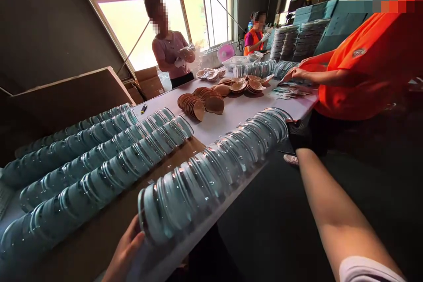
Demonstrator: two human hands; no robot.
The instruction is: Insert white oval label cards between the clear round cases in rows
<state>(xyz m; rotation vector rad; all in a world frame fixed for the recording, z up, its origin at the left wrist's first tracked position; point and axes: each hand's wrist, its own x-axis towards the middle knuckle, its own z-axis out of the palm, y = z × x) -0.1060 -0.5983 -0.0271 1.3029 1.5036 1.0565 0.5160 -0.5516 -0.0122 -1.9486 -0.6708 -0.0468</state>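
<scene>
A long row of teal, clear-rimmed round lids point(214, 172) stands on edge, packed face to face, along the front edge of the white table point(238, 116). My left hand point(127, 251) presses flat against the near end of this row. My right arm reaches out beside the table, and my right hand point(297, 136), dark as if gloved or in shadow, sits against the far end. The row is squeezed between my two hands.
Several more rows of teal lids point(92, 158) lie on brown cardboard to the left. Brown bowls point(201, 103) are piled mid-table beside a pen point(143, 108). A person in orange point(357, 70) works at the right edge; two others stand farther back. Tall lid stacks point(297, 39) rise behind.
</scene>
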